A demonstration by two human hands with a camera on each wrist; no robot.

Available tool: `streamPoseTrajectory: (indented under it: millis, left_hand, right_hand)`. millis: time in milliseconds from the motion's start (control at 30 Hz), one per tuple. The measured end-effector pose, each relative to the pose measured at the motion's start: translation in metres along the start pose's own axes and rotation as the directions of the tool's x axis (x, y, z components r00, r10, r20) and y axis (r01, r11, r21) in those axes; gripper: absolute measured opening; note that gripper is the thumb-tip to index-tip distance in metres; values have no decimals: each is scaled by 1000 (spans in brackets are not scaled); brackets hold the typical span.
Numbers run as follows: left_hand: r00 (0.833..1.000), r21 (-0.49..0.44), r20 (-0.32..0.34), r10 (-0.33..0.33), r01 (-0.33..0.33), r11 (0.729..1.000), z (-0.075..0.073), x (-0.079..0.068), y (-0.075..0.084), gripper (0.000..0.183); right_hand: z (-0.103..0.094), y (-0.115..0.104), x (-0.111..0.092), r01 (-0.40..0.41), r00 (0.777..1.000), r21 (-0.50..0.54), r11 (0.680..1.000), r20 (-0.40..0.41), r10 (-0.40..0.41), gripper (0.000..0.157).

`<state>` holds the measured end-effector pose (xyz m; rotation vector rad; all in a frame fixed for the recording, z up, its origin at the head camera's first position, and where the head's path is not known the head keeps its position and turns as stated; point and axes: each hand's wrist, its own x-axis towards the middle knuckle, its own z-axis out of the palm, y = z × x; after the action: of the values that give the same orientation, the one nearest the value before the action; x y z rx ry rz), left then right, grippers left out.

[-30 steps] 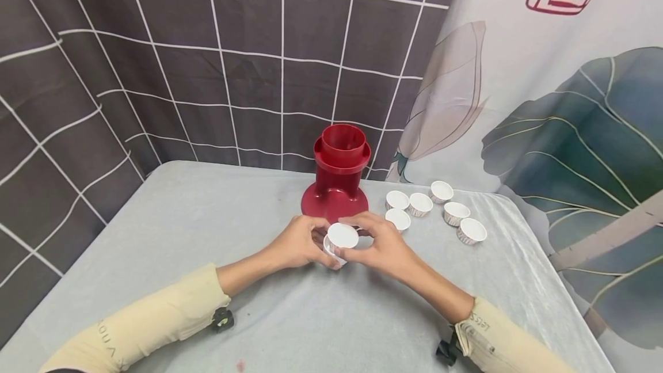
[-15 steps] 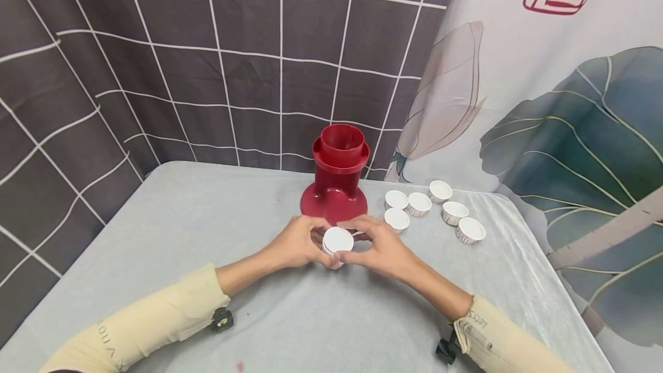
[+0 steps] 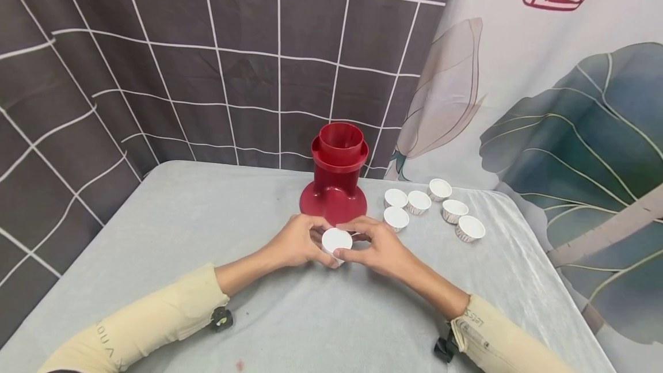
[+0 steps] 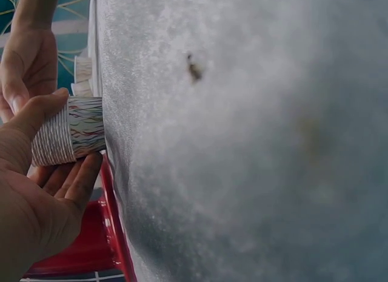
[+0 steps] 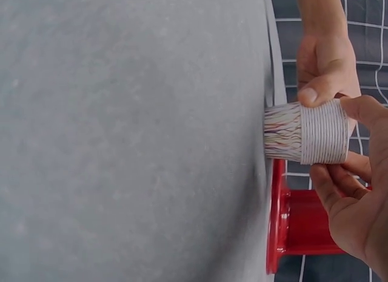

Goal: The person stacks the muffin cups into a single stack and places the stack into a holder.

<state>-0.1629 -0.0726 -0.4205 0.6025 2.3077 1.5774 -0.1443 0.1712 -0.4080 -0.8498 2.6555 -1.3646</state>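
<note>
A stack of nested white paper baking cups (image 3: 337,239) stands on the cloth, between both hands in the head view. Wavy coloured lines mark the stack's lower wall in the left wrist view, below many closely packed rims. My left hand (image 3: 297,243) holds the stack from its left side, thumb in front and fingers behind. From the right, my right hand (image 3: 380,248) grips the upper rims between thumb and fingers, as the right wrist view shows. The far fingers of both hands are partly hidden behind the cups.
Just behind the hands stands a red plastic dispenser (image 3: 339,180) with a round base and open top tube. Several single paper cups (image 3: 418,202) are spread on the right rear of the grey cloth-covered table (image 3: 223,212). A dark checked curtain (image 3: 248,85) hangs behind.
A cup held above the stack has gone down and now sits nested in its top. My right hand lowered slightly with it; the left hand keeps its hold.
</note>
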Motion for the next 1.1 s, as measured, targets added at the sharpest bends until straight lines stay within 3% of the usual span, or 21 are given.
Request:
streamPoseTrajectory:
  millis: [633, 1100]
  left_hand:
    - [1000, -4, -7, 2, -2, 1000, 0, -1, -1, 48]
    - [1000, -17, 2, -4, 4, 1000, 0, 0, -1, 48]
  right_hand:
    - [3, 0, 2, -48, 999, 45, 998, -1, 48, 51]
    - [0, -1, 2, -11, 1000, 3, 1000, 14, 11, 50]
